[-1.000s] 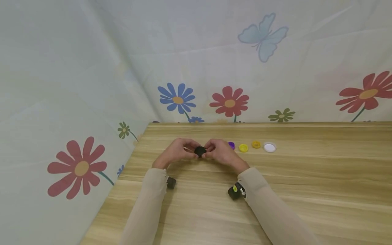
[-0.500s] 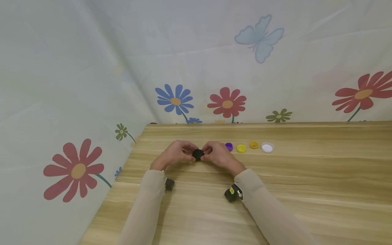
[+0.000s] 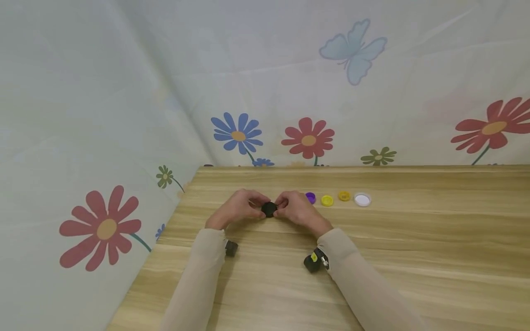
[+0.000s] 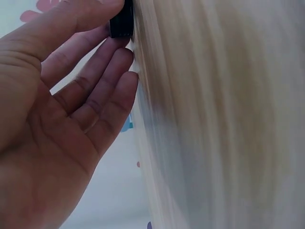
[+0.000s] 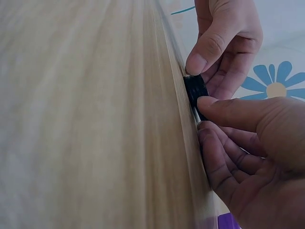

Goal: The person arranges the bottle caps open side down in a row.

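A small round black cap (image 3: 269,209) with a finely ridged side sits between my two hands, at or just above the wooden table. My left hand (image 3: 241,207) pinches its left edge with thumb and fingertips; the other fingers are loosely bent in the left wrist view. From the opposite side my right hand (image 3: 299,208) pinches the right edge. The right wrist view shows both thumbs against the ridged side of the black cap (image 5: 196,90). Fingers cover parts of its rim, and its underside is hidden.
Right of my right hand lie a purple cap (image 3: 310,198), partly covered by that hand, a yellow cap (image 3: 327,201), an orange cap (image 3: 344,196) and a white lid (image 3: 362,199). The wooden table (image 3: 434,248) meets a flower-printed cloth (image 3: 265,82) behind and at left.
The black cap and both hands have shifted slightly toward me, and the cap's top faces the head camera more fully. Both hands keep their grip, and the coloured caps lie as before.
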`<state>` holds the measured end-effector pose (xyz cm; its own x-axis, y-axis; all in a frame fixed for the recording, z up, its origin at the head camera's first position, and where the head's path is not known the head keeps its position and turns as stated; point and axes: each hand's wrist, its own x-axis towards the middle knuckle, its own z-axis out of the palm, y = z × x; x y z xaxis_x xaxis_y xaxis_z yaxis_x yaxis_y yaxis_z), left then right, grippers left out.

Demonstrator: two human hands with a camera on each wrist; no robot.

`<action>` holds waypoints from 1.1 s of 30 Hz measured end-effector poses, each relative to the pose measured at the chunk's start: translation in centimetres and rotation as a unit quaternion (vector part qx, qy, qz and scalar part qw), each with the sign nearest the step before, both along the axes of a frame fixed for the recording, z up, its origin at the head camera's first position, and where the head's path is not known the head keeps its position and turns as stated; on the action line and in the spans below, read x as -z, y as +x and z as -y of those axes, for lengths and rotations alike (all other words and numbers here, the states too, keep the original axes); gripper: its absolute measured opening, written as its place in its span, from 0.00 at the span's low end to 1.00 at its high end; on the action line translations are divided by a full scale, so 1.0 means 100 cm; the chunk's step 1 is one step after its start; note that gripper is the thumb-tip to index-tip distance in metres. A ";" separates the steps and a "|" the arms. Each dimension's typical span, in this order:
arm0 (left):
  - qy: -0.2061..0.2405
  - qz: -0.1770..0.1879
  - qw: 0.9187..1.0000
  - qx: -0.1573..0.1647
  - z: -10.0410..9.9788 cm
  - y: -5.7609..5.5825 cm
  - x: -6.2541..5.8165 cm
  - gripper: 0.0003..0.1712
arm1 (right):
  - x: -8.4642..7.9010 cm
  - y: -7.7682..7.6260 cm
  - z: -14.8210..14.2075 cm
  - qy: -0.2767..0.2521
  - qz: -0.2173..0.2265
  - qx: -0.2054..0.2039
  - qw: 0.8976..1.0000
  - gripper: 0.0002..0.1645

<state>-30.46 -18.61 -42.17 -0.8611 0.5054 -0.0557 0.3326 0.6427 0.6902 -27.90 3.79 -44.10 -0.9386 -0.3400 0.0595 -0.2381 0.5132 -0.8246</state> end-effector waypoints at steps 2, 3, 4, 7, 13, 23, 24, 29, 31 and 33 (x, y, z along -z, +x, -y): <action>-0.001 -0.003 1.000 0.000 -0.001 0.000 0.000 0.24 | -0.001 0.000 0.000 0.005 0.001 0.003 1.000 0.13; -0.001 -0.005 1.000 0.001 -0.001 0.000 0.000 0.24 | -0.001 0.000 0.001 0.008 0.001 0.003 1.000 0.13; 0.000 -0.006 1.000 0.002 -0.001 0.000 0.000 0.24 | -0.002 0.000 0.001 0.009 0.002 0.004 1.000 0.13; 0.002 -0.009 1.000 0.003 -0.001 0.001 0.000 0.24 | -0.003 0.000 0.002 0.015 0.005 0.008 1.000 0.13; 0.009 -0.007 1.000 0.003 -0.002 0.001 0.001 0.24 | -0.004 0.000 0.002 0.020 0.015 0.010 1.000 0.13; 0.014 0.014 1.000 -0.008 -0.001 0.001 0.000 0.28 | -0.011 0.003 -0.015 -0.006 0.037 -0.035 0.999 0.18; 0.016 0.015 1.000 -0.011 -0.002 0.001 0.000 0.27 | -0.012 0.004 -0.018 -0.007 0.037 -0.038 0.999 0.18; 0.029 0.003 0.999 -0.029 -0.007 -0.001 0.001 0.25 | -0.019 0.004 -0.027 -0.021 0.025 -0.032 0.999 0.18; 0.033 -0.012 0.999 -0.033 -0.011 -0.003 0.001 0.24 | -0.022 0.003 -0.030 -0.026 0.015 -0.023 0.999 0.18; 0.032 -0.032 0.998 -0.037 -0.016 -0.005 0.001 0.24 | -0.024 0.002 -0.033 -0.036 0.004 -0.012 0.999 0.17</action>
